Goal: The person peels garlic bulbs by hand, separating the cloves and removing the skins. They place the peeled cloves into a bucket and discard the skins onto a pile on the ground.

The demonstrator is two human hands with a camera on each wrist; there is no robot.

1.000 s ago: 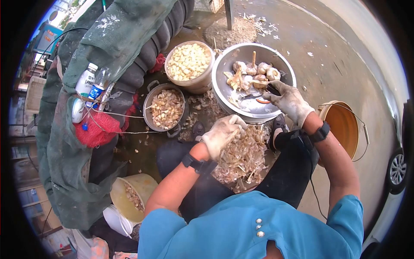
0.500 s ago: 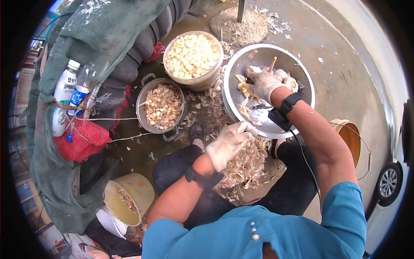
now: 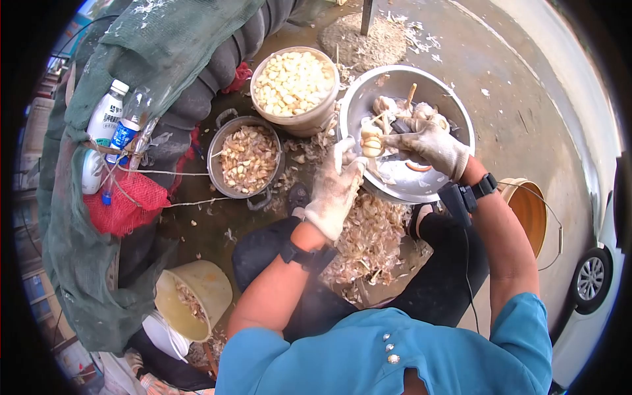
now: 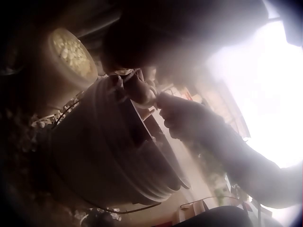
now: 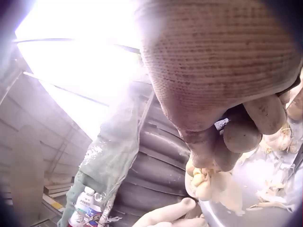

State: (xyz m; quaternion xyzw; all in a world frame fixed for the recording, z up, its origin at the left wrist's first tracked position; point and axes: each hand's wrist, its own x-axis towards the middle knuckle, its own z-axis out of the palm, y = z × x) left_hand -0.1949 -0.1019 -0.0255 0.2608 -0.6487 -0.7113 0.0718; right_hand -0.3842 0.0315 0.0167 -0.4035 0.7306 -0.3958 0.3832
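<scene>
My gloved right hand [image 3: 434, 150] is over the near left part of a metal basin [image 3: 454, 99]. Its fingertips pinch an opened garlic head [image 3: 372, 142] whose pale cloves show, also seen as garlic cloves [image 5: 201, 184] in the right wrist view. A dark handle [image 3: 400, 126] sticks out of the same hand; the rest of it is hidden. My gloved left hand [image 3: 334, 194] is at the basin's near left rim, fingers parted and pointing toward the garlic head. More whole garlic heads [image 3: 424, 112] lie at the basin's far side, with loose skins about them.
A bucket of peeled cloves [image 3: 296, 85] and a pot of unpeeled cloves [image 3: 247, 158] stand left of the basin. Garlic skins [image 3: 368, 243] heap between the legs. A yellowish bucket [image 3: 220, 286] stands at lower left, an orange-lined bucket [image 3: 526, 217] at right.
My right hand reached into the basin among the garlic heads, then came back left with one. My left hand has risen toward it and its fingers have spread.
</scene>
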